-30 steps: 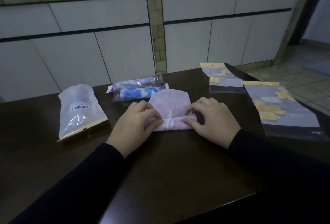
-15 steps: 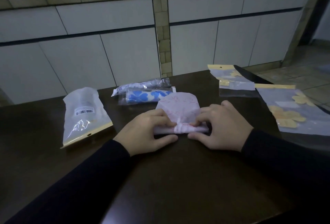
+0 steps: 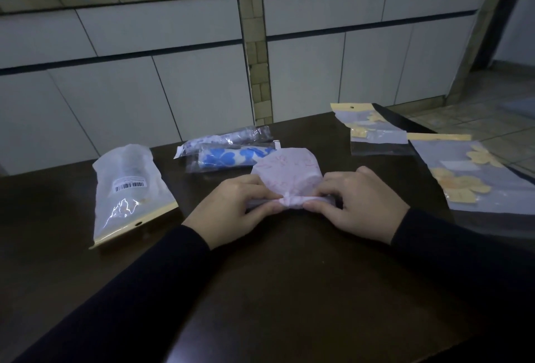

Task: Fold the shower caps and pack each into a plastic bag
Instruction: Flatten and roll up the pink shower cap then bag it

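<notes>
A pink patterned shower cap (image 3: 286,173) lies on the dark table (image 3: 289,290), its near edge rolled into a tight strip. My left hand (image 3: 231,212) pinches the left end of that roll between thumb and fingers. My right hand (image 3: 359,203) pinches the right end the same way. Behind the cap lie a packed blue-flowered cap (image 3: 231,157) and another packed cap (image 3: 223,141). Two plastic bags with yellow flowers lie to the right, one near (image 3: 474,180) and one farther back (image 3: 373,133).
A frosted plastic bag with a barcode label (image 3: 130,191) lies to the left. White cabinet doors (image 3: 173,73) stand close behind the table. The table's right edge runs under the yellow-flowered bags, with tiled floor (image 3: 492,119) beyond.
Both hands have rolled the cap's near edge farther up, so the roll is tighter and the flat part shorter. My head has moved slightly closer.
</notes>
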A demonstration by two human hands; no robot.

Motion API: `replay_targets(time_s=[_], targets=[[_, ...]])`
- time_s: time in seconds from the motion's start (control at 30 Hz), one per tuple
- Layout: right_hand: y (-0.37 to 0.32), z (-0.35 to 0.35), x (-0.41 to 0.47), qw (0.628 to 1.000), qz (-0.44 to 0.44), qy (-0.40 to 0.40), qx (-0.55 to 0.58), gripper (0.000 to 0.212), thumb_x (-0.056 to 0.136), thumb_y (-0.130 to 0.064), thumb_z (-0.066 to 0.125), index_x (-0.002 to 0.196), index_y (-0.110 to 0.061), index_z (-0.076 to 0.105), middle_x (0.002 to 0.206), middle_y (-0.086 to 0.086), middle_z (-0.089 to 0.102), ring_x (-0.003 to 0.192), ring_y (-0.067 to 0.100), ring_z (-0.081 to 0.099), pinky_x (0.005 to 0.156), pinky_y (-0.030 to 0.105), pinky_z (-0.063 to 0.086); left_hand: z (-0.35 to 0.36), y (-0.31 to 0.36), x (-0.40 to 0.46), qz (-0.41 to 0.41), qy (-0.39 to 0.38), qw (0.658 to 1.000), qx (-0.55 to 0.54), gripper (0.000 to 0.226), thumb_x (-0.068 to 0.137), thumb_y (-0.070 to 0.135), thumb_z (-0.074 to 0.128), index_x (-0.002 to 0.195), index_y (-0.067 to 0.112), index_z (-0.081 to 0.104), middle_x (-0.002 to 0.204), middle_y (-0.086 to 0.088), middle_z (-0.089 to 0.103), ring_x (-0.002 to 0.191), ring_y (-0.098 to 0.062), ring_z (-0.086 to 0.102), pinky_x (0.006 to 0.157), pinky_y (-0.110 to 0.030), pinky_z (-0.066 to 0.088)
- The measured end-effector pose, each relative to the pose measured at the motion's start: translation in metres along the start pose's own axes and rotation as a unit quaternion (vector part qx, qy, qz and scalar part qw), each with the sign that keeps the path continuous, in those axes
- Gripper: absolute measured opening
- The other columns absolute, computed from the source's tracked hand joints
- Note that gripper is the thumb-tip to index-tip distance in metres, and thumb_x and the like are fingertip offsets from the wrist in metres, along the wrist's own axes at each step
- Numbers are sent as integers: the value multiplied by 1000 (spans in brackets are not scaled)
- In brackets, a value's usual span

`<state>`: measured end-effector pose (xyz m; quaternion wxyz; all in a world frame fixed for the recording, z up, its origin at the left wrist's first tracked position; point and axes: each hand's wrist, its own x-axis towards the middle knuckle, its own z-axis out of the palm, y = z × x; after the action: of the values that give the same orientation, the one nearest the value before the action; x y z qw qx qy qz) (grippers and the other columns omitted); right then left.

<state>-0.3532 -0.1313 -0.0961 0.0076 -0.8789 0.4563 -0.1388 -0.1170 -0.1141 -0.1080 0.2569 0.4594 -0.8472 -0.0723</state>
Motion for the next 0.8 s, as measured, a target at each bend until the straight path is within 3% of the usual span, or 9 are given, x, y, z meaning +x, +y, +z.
replay_targets(time_s=[0.1,0.2,0.4,0.6,0.7,0.8], targets=[[-1,1,-1,1000,6,12,6,40,93,-58,35,103,-33,65,81,-18,54,73,-1,49,87,29,37,1,-1,0,-11,22,1000,-11,23,88,41,61,104,28,73,94,12,68,87,-1,62,78,-28,54],[-2,3,0,999,20,25,29,36,93,-56,39,114,-36,60,97,-19,63,82,-3,53,91,26,34,-1,0,0,-34,28,999,-23,13,88,32,66,100,32,69,95,15,68,89,2,62,80,-22,53],[-2,0,3,999,40,16,0,38,92,-58,39,112,-36,63,98,-16,65,90,2,53,93,30,32,-2,0,3,-51,21,998,-23,7,86,36,67,88,41,62,86,22,65,83,6,61,74,-12,43],[-5,0,7,998,62,5,-12,33,95,-53,41,104,-34,67,89,-18,51,95,7,47,94,35,32,-3,0,5,-80,7,996,-26,6,87,39,64,92,39,67,83,20,66,81,5,61,78,-24,51],[-6,4,7,997,78,-3,11,32,92,-56,43,104,-36,66,95,-17,56,97,6,48,97,35,33,-4,4,1,-94,5,995,-28,14,86,41,66,90,47,54,69,17,62,72,6,59,74,-21,50],[-4,9,5,996,74,46,27,28,88,-58,49,106,-41,62,107,-18,54,101,4,47,95,34,38,-2,5,-1,-53,21,998,13,10,85,39,65,92,43,59,94,15,61,90,0,58,83,-26,51]])
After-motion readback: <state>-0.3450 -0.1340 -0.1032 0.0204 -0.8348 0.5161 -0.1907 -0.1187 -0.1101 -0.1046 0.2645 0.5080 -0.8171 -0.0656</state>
